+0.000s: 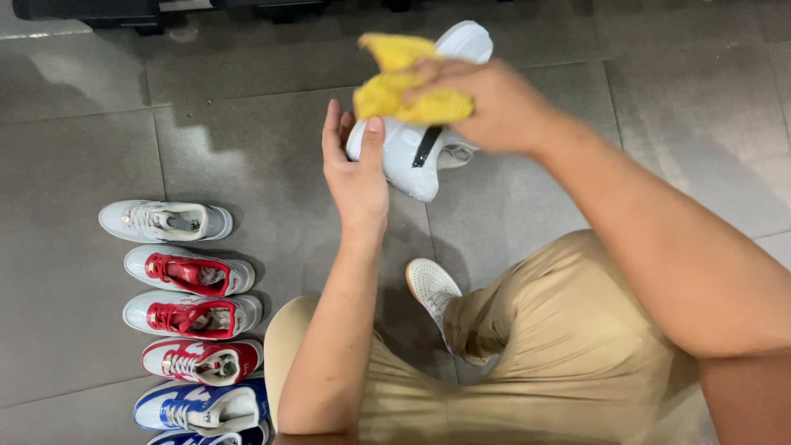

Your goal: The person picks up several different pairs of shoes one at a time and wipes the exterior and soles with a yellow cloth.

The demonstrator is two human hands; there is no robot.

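Observation:
My left hand grips a white sneaker with a black stripe, held up in front of me above the floor. My right hand clutches a crumpled yellow cloth and presses it against the upper side of that sneaker. The cloth hides part of the shoe. My right hand is slightly blurred.
A row of several sneakers lies on the grey tiled floor at the left: a white one, red-and-white ones, and blue-and-white ones. My tan trousers and my own white shoe are below. Dark furniture bases line the top edge.

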